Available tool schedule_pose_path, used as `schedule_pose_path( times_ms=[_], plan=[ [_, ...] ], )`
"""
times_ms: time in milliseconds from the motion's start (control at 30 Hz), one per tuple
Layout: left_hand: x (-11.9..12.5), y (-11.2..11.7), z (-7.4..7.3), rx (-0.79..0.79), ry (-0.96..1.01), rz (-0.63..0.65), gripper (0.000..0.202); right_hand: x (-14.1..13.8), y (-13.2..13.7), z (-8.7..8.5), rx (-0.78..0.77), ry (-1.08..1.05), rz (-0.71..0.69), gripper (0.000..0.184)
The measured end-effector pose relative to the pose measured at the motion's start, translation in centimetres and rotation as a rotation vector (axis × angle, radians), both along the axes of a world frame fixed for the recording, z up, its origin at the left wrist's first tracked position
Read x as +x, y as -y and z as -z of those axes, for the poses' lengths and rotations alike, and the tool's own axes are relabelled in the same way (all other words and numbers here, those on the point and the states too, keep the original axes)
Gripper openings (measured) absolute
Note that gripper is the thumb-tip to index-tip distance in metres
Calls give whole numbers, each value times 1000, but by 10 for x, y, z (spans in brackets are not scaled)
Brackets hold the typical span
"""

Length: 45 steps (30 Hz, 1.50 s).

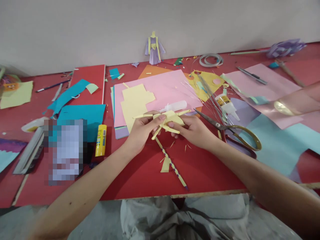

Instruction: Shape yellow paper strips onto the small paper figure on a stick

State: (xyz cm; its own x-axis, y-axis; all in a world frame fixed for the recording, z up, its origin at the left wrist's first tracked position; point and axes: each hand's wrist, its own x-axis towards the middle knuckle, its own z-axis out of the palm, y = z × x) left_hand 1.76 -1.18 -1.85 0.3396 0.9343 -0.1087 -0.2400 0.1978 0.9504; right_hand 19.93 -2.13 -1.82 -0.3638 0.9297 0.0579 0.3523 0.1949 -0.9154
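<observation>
Both my hands hold a pale yellow paper figure (170, 117) with thin rolled paper limbs, just above the red table (140, 180). My left hand (146, 128) pinches its left side with the thumb on top. On the right side, my right hand (192, 128) grips it between thumb and fingers. Below the hands lies a yellow pencil with dark marks (176, 170), with a small yellow paper scrap (165, 165) beside it. Behind the figure rests a white tube-like bottle (176, 106) on pink paper (167, 83).
Scissors (225, 128) lie open right of my right hand, near a glue bottle (227, 105) and wires. A yellow glue stick (101, 140) stands at left. A paper doll (153, 50) leans on the wall. Another person's arm (300, 101) reaches in from the right.
</observation>
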Motion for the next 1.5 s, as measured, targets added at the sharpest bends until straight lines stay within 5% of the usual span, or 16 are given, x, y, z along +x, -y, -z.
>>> schedule_pose_path(
  times_ms=[467,900,1500],
  plan=[
    [1,1,3,-40,-66,14,22,0,-1,2,116,51,-3,51],
    [2,2,-5,80,-168,73,16,0,0,2,105,48,-10,55],
    [2,3,-5,79,-216,83,18,2,-2,4,175,6,-69,47]
  ],
)
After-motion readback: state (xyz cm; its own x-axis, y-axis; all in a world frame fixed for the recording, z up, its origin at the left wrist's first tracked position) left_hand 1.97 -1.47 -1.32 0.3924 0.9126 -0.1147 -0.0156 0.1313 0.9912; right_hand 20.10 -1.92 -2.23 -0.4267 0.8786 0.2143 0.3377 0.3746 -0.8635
